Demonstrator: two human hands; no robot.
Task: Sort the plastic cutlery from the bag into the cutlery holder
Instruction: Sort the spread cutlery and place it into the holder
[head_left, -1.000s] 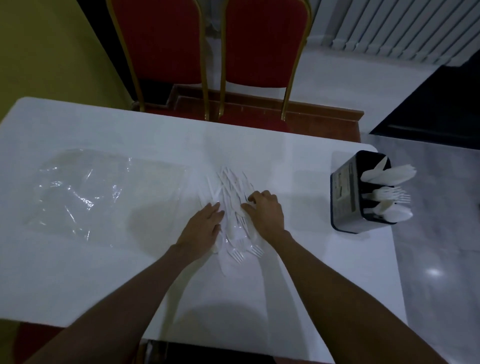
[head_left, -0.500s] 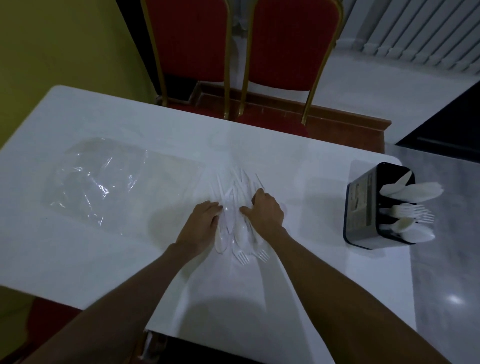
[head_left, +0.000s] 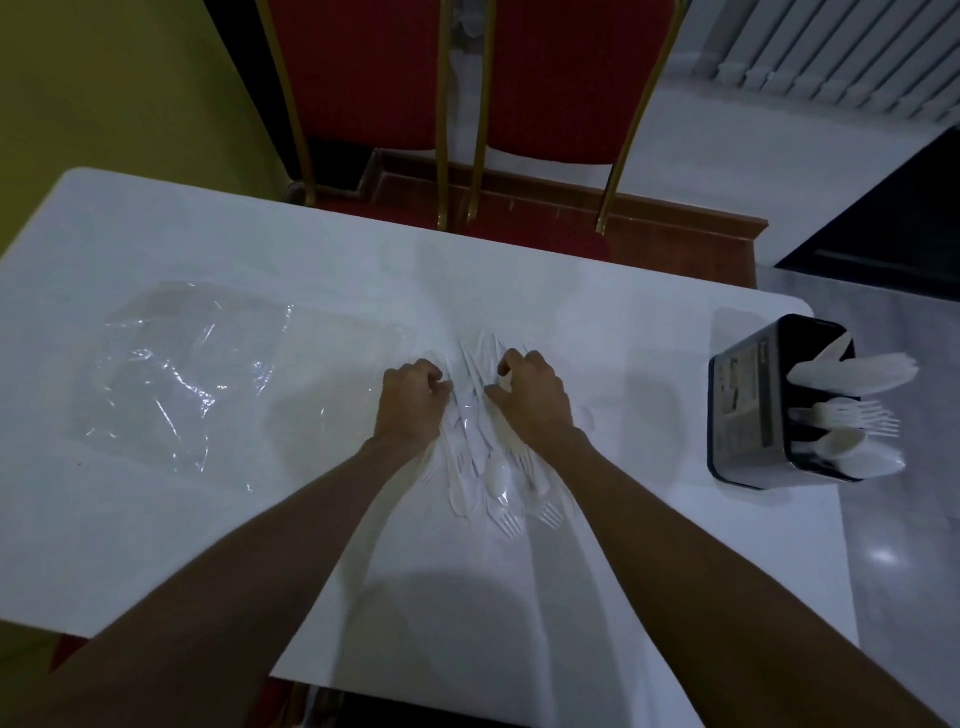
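Note:
A pile of white plastic cutlery (head_left: 485, 470), forks, spoons and knives, lies bunched mid-table. My left hand (head_left: 410, 408) curls its fingers round the pile's left side. My right hand (head_left: 535, 400) curls round the right side, with handles poking out beyond the fingers of both hands. The fork and spoon ends stick out toward me below my wrists. The black cutlery holder (head_left: 748, 410) stands near the table's right edge, with knives, forks and spoons sorted in its compartments. The clear plastic bag (head_left: 208, 384) lies flat at the left.
The white table (head_left: 623, 332) ends just right of the holder, with grey floor (head_left: 893, 519) beyond. Two red chairs with gold frames (head_left: 462, 130) stand behind the far edge. A yellow wall (head_left: 104, 93) is at the left.
My fingers went from lying flat on the spread cutlery to curling in. Both hands have drawn closer together, bunching the pile into a narrower bundle.

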